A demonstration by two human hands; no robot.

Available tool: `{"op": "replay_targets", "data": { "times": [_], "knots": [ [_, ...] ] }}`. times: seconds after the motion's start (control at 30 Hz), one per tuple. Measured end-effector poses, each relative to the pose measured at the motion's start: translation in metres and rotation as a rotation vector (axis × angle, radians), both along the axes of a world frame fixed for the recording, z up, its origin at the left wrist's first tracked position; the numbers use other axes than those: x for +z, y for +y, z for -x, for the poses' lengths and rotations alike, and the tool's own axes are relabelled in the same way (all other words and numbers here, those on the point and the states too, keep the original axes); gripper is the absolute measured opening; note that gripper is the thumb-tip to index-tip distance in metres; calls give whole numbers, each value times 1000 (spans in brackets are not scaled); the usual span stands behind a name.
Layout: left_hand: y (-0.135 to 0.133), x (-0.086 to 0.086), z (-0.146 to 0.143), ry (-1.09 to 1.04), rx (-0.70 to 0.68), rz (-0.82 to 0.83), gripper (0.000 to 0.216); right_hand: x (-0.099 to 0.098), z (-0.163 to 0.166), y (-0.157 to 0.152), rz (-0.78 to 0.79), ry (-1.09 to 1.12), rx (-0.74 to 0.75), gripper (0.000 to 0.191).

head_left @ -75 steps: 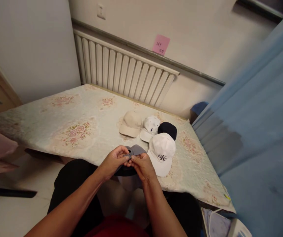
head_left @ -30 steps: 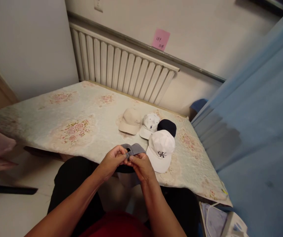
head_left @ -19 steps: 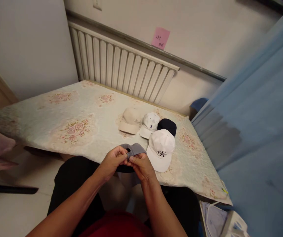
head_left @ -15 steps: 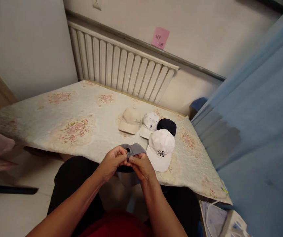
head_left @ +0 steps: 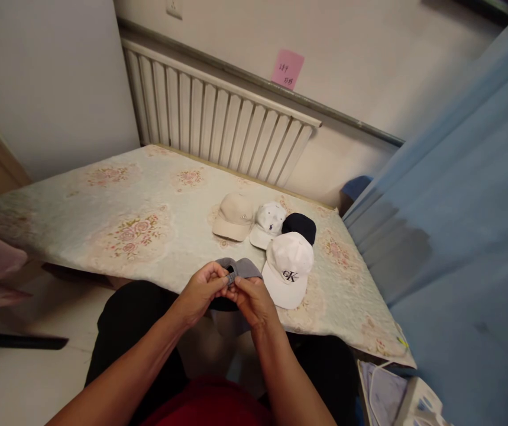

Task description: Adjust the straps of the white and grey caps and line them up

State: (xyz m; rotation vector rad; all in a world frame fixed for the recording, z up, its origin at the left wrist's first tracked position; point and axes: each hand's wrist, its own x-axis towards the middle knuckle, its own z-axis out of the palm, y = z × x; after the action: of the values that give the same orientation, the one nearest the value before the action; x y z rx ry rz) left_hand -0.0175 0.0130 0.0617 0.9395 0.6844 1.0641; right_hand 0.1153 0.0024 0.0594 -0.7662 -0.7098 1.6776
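A grey cap [head_left: 243, 268] lies at the near edge of the floral-covered table [head_left: 138, 225]. My left hand [head_left: 200, 290] and my right hand [head_left: 251, 300] both pinch its back strap, fingertips meeting at the middle. Much of the cap is hidden behind my fingers. Just right of it sits a white cap with a black logo [head_left: 290, 266]. Behind that lie a dark navy cap [head_left: 300, 225], a small white cap [head_left: 268, 222] and a beige cap [head_left: 232, 214].
A white radiator [head_left: 218, 124] runs along the wall behind the table, with a pink sticky note [head_left: 287, 69] above it. A blue curtain [head_left: 458, 236] hangs close on the right. White items [head_left: 395, 402] lie on the floor at bottom right.
My hands stay on the grey cap's strap, with only small finger shifts. The view has drifted slightly.
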Motion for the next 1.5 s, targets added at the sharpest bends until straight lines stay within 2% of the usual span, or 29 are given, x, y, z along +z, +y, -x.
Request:
{"op": "replay_targets", "data": {
  "times": [0.8, 1.5],
  "knots": [
    [-2, -11, -4, 27, 51, 3, 16, -7, -1, -4, 30, -7, -27, 29],
    [-3, -5, 4, -11, -85, 9, 15, -7, -8, -5, -66, -44, 39, 17]
  ]
}}
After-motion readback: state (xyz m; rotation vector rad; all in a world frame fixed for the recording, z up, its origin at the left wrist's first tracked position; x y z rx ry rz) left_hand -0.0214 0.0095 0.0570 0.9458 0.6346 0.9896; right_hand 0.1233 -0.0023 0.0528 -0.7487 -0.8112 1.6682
